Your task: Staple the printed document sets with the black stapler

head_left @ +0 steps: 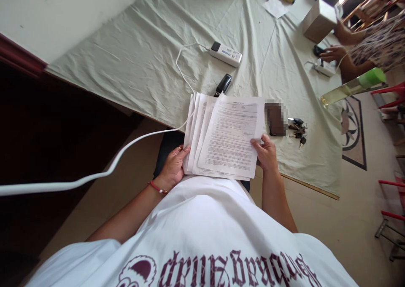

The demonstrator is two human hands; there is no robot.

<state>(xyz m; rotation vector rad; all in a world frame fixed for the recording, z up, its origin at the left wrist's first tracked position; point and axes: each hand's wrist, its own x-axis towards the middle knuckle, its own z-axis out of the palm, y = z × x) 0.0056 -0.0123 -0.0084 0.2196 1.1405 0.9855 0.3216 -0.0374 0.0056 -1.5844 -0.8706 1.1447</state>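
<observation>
A loose stack of printed paper sheets (232, 137) is held up at the table's near edge, its sheets fanned out toward the left. My left hand (172, 165) grips the stack's left edge with the thumb on top; a red string bracelet circles that wrist. On the right side, my right hand (266, 152) pinches the edge of the sheets between thumb and fingers. Just beyond the top of the papers lies a black stapler (223, 84), partly covered by them. The fingers under the stack are hidden.
A white power bank (225, 54) with a white cable (126, 152) lies on the cloth-covered table (152, 59). To the right are a blurred phone (276, 118), keys (298, 131) and a green-capped bottle (351, 87). Another person's hand (332, 54) rests near a white box (320, 20).
</observation>
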